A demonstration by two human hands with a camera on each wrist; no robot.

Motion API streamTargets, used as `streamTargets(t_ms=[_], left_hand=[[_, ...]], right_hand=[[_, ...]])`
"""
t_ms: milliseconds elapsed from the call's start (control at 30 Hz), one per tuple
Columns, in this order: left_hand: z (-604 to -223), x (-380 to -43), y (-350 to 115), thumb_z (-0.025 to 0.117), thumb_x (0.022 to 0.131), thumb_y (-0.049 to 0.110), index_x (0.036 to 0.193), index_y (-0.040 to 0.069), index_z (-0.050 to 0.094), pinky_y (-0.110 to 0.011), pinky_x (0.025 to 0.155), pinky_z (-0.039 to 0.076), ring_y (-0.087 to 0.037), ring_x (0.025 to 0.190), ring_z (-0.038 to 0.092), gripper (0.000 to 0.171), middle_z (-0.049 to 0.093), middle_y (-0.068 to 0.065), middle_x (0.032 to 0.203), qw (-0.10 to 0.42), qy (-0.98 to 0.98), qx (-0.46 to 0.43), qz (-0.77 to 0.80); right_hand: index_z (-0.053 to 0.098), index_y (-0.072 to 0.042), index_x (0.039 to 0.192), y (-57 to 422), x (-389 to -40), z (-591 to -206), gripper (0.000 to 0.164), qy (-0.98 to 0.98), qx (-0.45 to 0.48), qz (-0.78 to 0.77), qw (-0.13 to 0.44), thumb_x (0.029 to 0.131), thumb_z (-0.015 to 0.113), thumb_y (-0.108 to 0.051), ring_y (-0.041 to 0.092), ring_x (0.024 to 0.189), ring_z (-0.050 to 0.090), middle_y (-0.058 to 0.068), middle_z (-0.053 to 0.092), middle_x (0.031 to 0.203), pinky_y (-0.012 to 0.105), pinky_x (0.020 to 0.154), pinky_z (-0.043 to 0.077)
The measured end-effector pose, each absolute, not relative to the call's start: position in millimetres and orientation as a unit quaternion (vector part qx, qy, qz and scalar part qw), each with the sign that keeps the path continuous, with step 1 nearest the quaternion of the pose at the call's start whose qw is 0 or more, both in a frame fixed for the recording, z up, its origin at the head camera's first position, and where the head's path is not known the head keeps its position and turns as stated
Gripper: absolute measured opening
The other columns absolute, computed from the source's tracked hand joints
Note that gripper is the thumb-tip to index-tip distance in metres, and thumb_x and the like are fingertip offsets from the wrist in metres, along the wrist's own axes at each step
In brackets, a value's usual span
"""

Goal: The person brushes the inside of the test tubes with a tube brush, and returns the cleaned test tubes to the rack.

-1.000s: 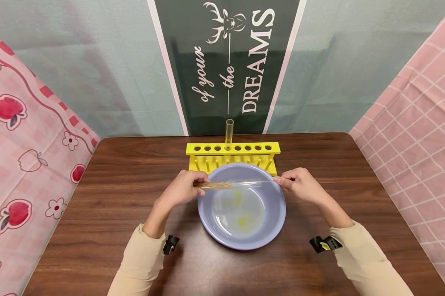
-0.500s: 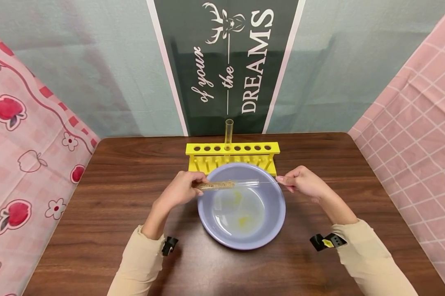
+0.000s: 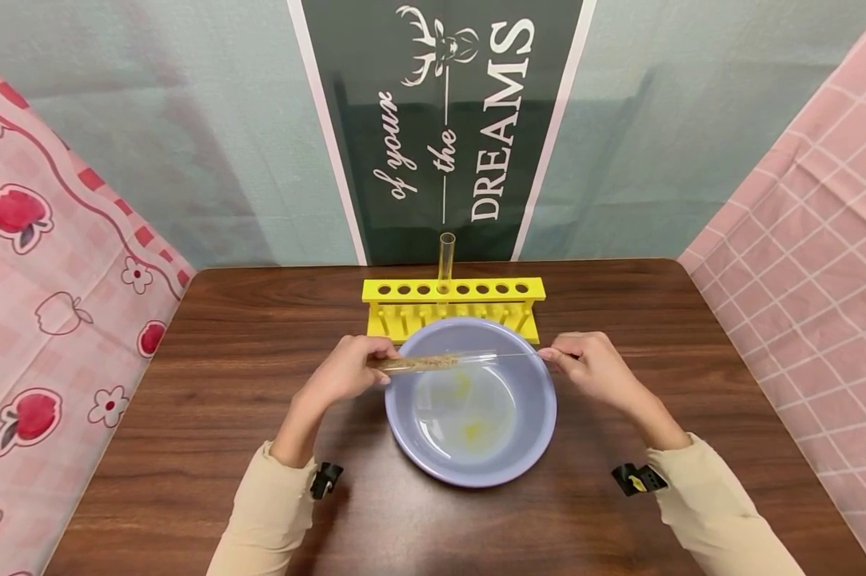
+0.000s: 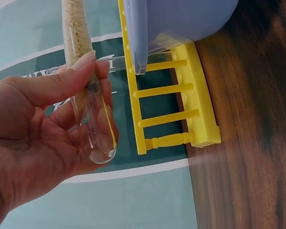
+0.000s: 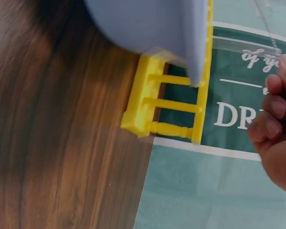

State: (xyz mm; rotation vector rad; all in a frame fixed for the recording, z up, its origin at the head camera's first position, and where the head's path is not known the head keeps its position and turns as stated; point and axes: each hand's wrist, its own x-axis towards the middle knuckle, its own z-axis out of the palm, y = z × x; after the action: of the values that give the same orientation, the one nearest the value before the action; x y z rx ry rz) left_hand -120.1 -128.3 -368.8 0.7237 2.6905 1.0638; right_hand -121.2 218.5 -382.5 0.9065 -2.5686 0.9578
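Left hand (image 3: 346, 370) gripping the test tube (image 4: 104, 148) near its rounded end, brush (image 4: 76, 28) bristles inside | right hand (image 3: 592, 366) pinching the brush's thin wire handle (image 3: 520, 354) | test tube nearly level above the lavender basin (image 3: 539, 416) | just behind, yellow rack (image 3: 375, 290), one upright tube (image 3: 445, 260) in it!

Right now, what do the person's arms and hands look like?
The left hand and right hand are ungloved. The left sleeve and right sleeve are plain cream. A left black device sits by one cuff; a right black device, with a yellow mark, by the other.
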Motion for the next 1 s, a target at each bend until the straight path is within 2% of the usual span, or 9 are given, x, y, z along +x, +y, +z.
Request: streamTargets(t_ms=[67,133,233,333,500,667,800,1000], left_hand=[[-370,-120,-129,0.073,0.068,-0.007,0.085,0.006,0.068,-0.028,0.066,0.045,-0.011,0.069,0.053,0.022,0.063,0.002,0.075,0.079,0.898,0.241,0.359],[-370,-120,-130,0.073,0.067,-0.007,0.085,0.007,0.068,-0.027,0.065,0.045,-0.011,0.069,0.053,0.023,0.063,0.002,0.074,0.078,0.897,0.24,0.362],[-371,-120,-131,0.073,0.068,-0.006,0.085,0.007,0.068,-0.027,0.065,0.045,-0.01,0.068,0.053,0.022,0.063,0.002,0.074,0.077,0.898,0.24,0.361],[-371,-120,-131,0.073,0.068,-0.006,0.085,0.008,0.068,-0.027,0.065,0.045,-0.01,0.068,0.054,0.022,0.063,0.003,0.073,0.079,0.898,0.237,0.361],[-373,-120,-132,0.073,0.069,-0.006,0.085,0.008,0.068,-0.028,0.065,0.044,-0.011,0.068,0.053,0.022,0.062,0.003,0.073,0.084,0.899,0.235,0.361],[-373,-120,-132,0.073,0.069,-0.006,0.085,0.008,0.067,-0.029,0.065,0.045,-0.012,0.068,0.053,0.022,0.061,0.002,0.073,0.087,0.899,0.232,0.361],[-374,-119,-133,0.073,0.068,-0.006,0.085,0.007,0.067,-0.029,0.066,0.045,-0.012,0.068,0.054,0.022,0.062,0.002,0.074,0.084,0.898,0.235,0.362],[-377,-119,-133,0.074,0.066,-0.005,0.083,0.008,0.067,-0.027,0.065,0.046,-0.011,0.068,0.055,0.023,0.062,0.002,0.072,0.079,0.898,0.239,0.36]], right_hand=[[0.057,-0.015,0.061,218,-122,-386,0.023,-0.865,0.347,0.314,0.181,0.083,0.065,-0.013,0.006,0.055,0.04,-0.011,0.043,0.058,0.019,0.05,0.032],[0.057,-0.015,0.062,218,-123,-388,0.022,-0.855,0.363,0.303,0.212,0.083,0.065,-0.015,0.008,0.057,0.041,-0.01,0.044,0.059,0.021,0.053,0.033],[0.058,-0.014,0.062,218,-122,-387,0.02,-0.859,0.352,0.311,0.205,0.079,0.068,-0.009,0.008,0.057,0.041,-0.009,0.045,0.059,0.02,0.053,0.033],[0.06,-0.014,0.061,219,-122,-383,0.022,-0.881,0.305,0.335,0.139,0.076,0.07,-0.002,0.006,0.054,0.041,-0.008,0.046,0.056,0.019,0.05,0.033],[0.053,-0.015,0.053,221,-122,-371,0.034,-0.905,0.205,0.372,-0.005,0.085,0.064,-0.015,0.007,0.048,0.039,-0.002,0.045,0.049,0.024,0.046,0.034],[0.052,-0.001,0.054,224,-124,-361,0.039,-0.888,0.134,0.422,-0.122,0.088,0.06,-0.019,0.01,0.046,0.029,0.0,0.039,0.048,0.025,0.043,0.024],[0.048,0.006,0.054,226,-126,-357,0.041,-0.847,0.089,0.489,-0.187,0.089,0.058,-0.014,0.01,0.044,0.028,0.001,0.036,0.047,0.025,0.041,0.024],[0.046,-0.004,0.049,229,-128,-354,0.041,-0.775,0.04,0.578,-0.254,0.09,0.054,-0.009,0.006,0.038,0.024,-0.001,0.039,0.046,0.024,0.038,0.018]])
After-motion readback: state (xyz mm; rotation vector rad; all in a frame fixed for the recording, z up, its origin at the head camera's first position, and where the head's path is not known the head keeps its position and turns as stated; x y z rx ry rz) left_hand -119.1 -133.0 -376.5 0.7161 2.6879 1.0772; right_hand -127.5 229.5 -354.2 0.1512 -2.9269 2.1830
